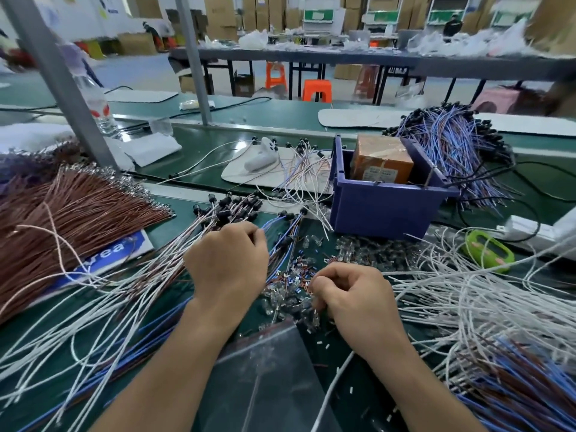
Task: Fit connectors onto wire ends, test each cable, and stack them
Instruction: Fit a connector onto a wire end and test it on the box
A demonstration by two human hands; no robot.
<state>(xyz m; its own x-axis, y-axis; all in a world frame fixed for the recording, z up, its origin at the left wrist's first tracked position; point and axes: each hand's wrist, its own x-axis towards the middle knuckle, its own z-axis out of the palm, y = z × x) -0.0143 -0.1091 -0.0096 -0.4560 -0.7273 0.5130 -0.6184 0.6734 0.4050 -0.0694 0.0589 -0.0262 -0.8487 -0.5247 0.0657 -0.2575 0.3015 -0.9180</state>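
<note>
My left hand sits mid-table with its fingers curled, pinching the ends of thin blue and brown wires that run toward black-capped ends. To its right, my right hand is curled over a heap of small clear plastic connectors, its fingertips pinching among them; what it holds is hidden by the fingers. More clear connectors lie scattered just beyond. A fan of white, brown and blue cables spreads to the left of my left hand.
A blue bin holding an orange box stands behind the hands. Brown wire bundle lies left, tangled white wires right, blue-purple cables far right. A green tester and a clear plastic bag lie near.
</note>
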